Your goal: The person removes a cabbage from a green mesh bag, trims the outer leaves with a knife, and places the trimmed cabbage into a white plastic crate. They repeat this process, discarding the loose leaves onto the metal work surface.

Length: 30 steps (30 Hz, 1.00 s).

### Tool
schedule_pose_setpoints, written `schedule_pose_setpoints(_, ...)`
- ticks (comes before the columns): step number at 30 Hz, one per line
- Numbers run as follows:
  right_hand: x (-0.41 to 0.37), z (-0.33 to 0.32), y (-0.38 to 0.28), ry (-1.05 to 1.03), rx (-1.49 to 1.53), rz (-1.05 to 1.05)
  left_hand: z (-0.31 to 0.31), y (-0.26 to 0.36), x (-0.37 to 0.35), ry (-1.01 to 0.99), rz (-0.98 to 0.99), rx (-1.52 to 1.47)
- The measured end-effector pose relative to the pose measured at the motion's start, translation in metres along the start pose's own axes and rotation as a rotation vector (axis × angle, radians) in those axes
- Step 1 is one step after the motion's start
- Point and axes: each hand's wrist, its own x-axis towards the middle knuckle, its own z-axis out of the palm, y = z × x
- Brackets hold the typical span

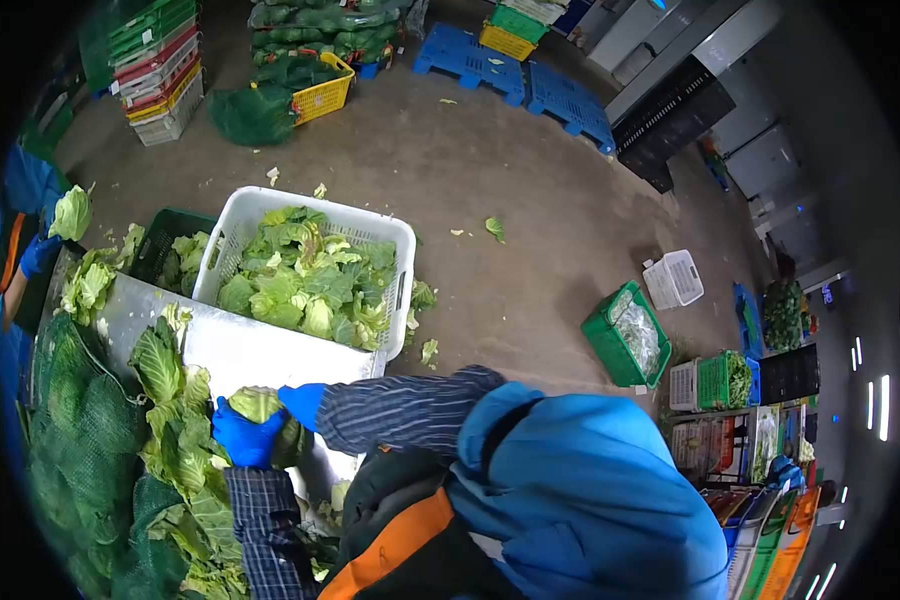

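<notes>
A green cabbage (257,403) is held between my two blue-gloved hands over the metal table (232,352). My left hand (246,436) grips it from the left and below, fingers curved round its side. At its upper right is my right hand (303,402), closed against it; its fingertips are mostly hidden. Loose cabbage leaves (195,470) lie on the left of the table, beside a green net bag (80,430) full of cabbages.
Beyond the table stands a white crate (402,270) filled with leaves, next to a dark green crate (160,240). At the far left a co-worker's gloved hand (38,255) is near another cabbage (71,213). A green crate (602,345) stands on the floor.
</notes>
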Motion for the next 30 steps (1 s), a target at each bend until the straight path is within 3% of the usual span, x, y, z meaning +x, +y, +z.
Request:
schedule_pose_setpoints(1, 0.014, 0.005, 0.005, -0.032, 0.046, 0.018, 0.015, -0.011, -0.003, 0.133, -0.011, 0.034)
schedule_pose_setpoints(2, 0.012, -0.004, -0.001, -0.020, -0.248, -0.212, -0.034, 0.019, 0.006, -0.105, -0.143, -0.050)
schedule_pose_setpoints(3, 0.011, -0.012, -0.007, -0.018, -0.536, -0.454, -0.056, 0.019, 0.016, -0.229, -0.054, -0.132)
schedule_pose_setpoints(4, 0.004, -0.017, -0.009, -0.081, -0.530, -0.437, -0.055, 0.021, 0.015, -0.178, 0.011, -0.100)
schedule_pose_setpoints(5, -0.006, -0.027, -0.008, -0.171, -0.532, -0.433, -0.045, 0.008, 0.016, -0.141, 0.153, -0.292)
schedule_pose_setpoints(6, -0.018, -0.051, -0.016, -0.287, -0.498, -0.451, -0.059, 0.020, 0.011, -0.185, 0.165, -0.455)
schedule_pose_setpoints(7, -0.023, -0.051, -0.012, -0.186, -0.456, -0.443, -0.068, 0.030, 0.006, -0.149, 0.163, -0.347)
schedule_pose_setpoints(9, 0.010, -0.028, 0.011, -0.209, -0.452, -0.321, -0.064, 0.028, 0.007, -0.011, 0.134, -0.338)
schedule_pose_setpoints(10, 0.008, -0.026, 0.005, -0.213, -0.680, -0.410, -0.070, 0.031, 0.009, -0.094, 0.082, -0.295)
schedule_pose_setpoints(11, 0.015, -0.021, 0.014, -0.197, -0.665, -0.517, -0.075, 0.032, 0.008, -0.182, 0.035, -0.266)
schedule_pose_setpoints(15, 0.014, -0.035, 0.023, -0.230, -0.830, -0.500, -0.066, 0.016, -0.006, -0.097, 0.010, -0.190)
schedule_pose_setpoints(17, 0.022, -0.030, 0.017, -0.256, -0.686, -0.434, -0.068, 0.005, -0.004, -0.145, -0.040, -0.447)
schedule_pose_setpoints(19, 0.019, -0.026, 0.021, -0.312, -0.538, -0.348, -0.057, -0.006, -0.020, -0.049, -0.046, -0.460)
schedule_pose_setpoints(21, 0.014, -0.027, 0.027, -0.466, -0.075, -0.340, -0.051, -0.013, -0.036, 0.072, 0.070, -0.563)
schedule_pose_setpoints(23, 0.005, -0.031, 0.025, -0.498, -0.054, -0.278, -0.057, -0.007, -0.048, 0.060, 0.031, -0.646)
schedule_pose_setpoints(25, 0.015, -0.023, 0.043, -0.272, -0.076, -0.697, -0.064, -0.002, -0.052, 0.063, -0.014, -0.668)
schedule_pose_setpoints(26, -0.002, -0.040, 0.018, -0.313, -0.265, -0.461, -0.067, 0.003, -0.054, 0.064, -0.077, -0.802)
schedule_pose_setpoints(29, 0.000, -0.050, 0.018, -0.193, -0.069, -0.605, -0.039, 0.000, -0.059, 0.206, -0.119, -0.793)
schedule_pose_setpoints(30, 0.004, -0.062, 0.015, -0.134, -0.246, -0.676, -0.032, 0.000, -0.064, 0.208, -0.153, -0.870)
